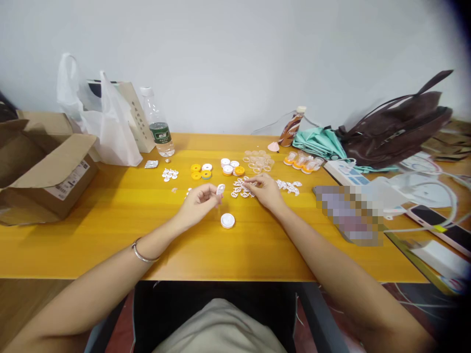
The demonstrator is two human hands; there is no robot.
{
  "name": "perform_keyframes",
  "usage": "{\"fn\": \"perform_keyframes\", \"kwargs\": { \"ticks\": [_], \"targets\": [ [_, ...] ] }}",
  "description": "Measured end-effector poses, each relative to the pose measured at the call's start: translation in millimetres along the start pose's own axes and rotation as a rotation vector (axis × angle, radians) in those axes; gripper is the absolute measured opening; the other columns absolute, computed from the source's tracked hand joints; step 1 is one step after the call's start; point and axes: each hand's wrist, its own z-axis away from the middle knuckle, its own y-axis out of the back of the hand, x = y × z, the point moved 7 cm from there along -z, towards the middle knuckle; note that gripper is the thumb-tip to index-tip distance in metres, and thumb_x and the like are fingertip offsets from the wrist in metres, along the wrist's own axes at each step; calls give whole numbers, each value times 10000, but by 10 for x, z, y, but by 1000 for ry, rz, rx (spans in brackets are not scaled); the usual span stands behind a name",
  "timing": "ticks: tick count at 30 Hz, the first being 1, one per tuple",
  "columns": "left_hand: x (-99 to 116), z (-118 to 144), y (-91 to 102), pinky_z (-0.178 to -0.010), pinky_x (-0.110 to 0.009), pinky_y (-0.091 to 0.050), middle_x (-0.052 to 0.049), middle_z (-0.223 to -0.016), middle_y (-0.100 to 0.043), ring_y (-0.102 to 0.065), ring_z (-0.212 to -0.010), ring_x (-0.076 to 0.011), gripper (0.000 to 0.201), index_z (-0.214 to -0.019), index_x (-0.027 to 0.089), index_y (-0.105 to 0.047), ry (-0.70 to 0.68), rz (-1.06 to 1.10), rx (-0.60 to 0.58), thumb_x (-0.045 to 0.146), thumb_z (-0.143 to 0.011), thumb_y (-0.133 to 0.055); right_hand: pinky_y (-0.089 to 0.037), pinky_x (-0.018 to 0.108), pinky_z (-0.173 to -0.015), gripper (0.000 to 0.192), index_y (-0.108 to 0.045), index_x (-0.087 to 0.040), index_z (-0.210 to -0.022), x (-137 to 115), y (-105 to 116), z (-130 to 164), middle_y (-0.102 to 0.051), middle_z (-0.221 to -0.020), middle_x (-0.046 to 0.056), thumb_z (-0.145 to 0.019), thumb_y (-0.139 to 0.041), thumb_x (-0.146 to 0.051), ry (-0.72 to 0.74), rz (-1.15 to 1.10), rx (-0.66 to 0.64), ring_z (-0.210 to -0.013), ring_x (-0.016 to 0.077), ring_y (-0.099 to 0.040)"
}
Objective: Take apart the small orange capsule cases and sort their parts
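Between thumb and fingers, my left hand [200,202] pinches a small white plastic piece [221,190], raised a little over the table. My right hand [267,191] is at a pile of flat white cut-out pieces [237,189], thumb and forefinger brought together at the pile; whether a piece is between them is too small to tell. A round white cap with an orange lower edge [227,220] lies on the table just in front of both hands. Beyond them stand white and yellow round caps [228,169], yellow and white rings [196,175] and clear plastic rings [257,159].
Small white parts [170,174] lie left, more white pieces [290,186] and clear-and-orange assemblies [303,162] right. A cardboard box [55,181], plastic bag [114,132] and water bottle [160,130] stand left. Right are a drink bottle [292,128], brown bag [397,132], power strip [342,176] and cables.
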Motion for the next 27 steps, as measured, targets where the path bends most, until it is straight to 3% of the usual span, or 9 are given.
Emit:
{"fn": "perform_keyframes", "kwargs": {
  "ticks": [5, 8, 11, 15, 18, 23, 25, 27],
  "targets": [
    [13, 2, -12, -570, -207, -428, 14, -619, -583, -517, -553, -81, 143, -716, 142, -544, 17, 39, -30, 276, -726, -592, -413, 330, -748, 267, -654, -189, -898, -326, 27, 111, -554, -854, 57, -744, -626, -405, 197, 57, 19, -819, 191, -515],
    [16, 2, -25, -575, -210, -428, 13, -622, -584, -521, -565, -85, 135, -719, 142, -551, 20, 41, -37, 269, -719, -597, -379, 369, -822, 220, -651, -227, -939, -518, -107, 225, -557, -983, 78, -764, -620, -358, 375, 193, -100, -958, 226, -488],
    [26, 2, -43, -578, -210, -427, 11, -629, -584, -523, -577, -86, 134, -722, 137, -556, 33, 45, -52, 263, -713, -600, -341, 408, -854, 144, -687, -264, -880, -539, -260, 295, -544, -1098, 77, -806, -576, -319, 453, 301, -242, -1052, 247, -452],
    [32, 6, -47, -568, -204, -411, 12, -624, -577, -513, -570, -82, 130, -710, 131, -548, 49, 54, -67, 255, -720, -587, -327, 445, -866, 122, -701, -246, -806, -467, -247, 255, -567, -1089, 79, -793, -591, -297, 381, 287, -242, -1062, 263, -457],
    [11, 21, -83, -567, -201, -402, 9, -617, -574, -497, -551, -72, 133, -718, 121, -554, 72, 66, -131, 252, -741, -566, -362, 416, -868, 144, -675, -213, -813, -536, -137, 246, -602, -980, 72, -810, -565, -307, 312, 36, -186, -988, 228, -514],
    [-69, 74, -202, -567, -197, -400, 13, -605, -560, -487, -543, -67, 144, -696, 117, -554, 130, 73, -295, 246, -758, -559, -448, 288, -680, 223, -588, -188, -892, -727, -204, 405, -606, -744, 15, -840, -511, -391, 132, -504, -381, -696, 131, -566],
    [-89, 89, -234, -580, -197, -404, 16, -605, -550, -493, -558, -69, 168, -686, 119, -549, 132, 66, -332, 262, -773, -562, -446, 265, -632, 219, -570, -188, -904, -782, -250, 484, -596, -703, -1, -812, -556, -386, 93, -587, -432, -644, 114, -559],
    [-94, 95, -247, -604, -203, -412, 9, -637, -562, -513, -595, -79, 183, -714, 122, -550, 128, 65, -345, 292, -779, -577, -444, 254, -619, 200, -561, -187, -875, -804, -250, 530, -589, -689, -6, -794, -586, -368, 71, -617, -400, -628, 105, -553]
  ]
}}
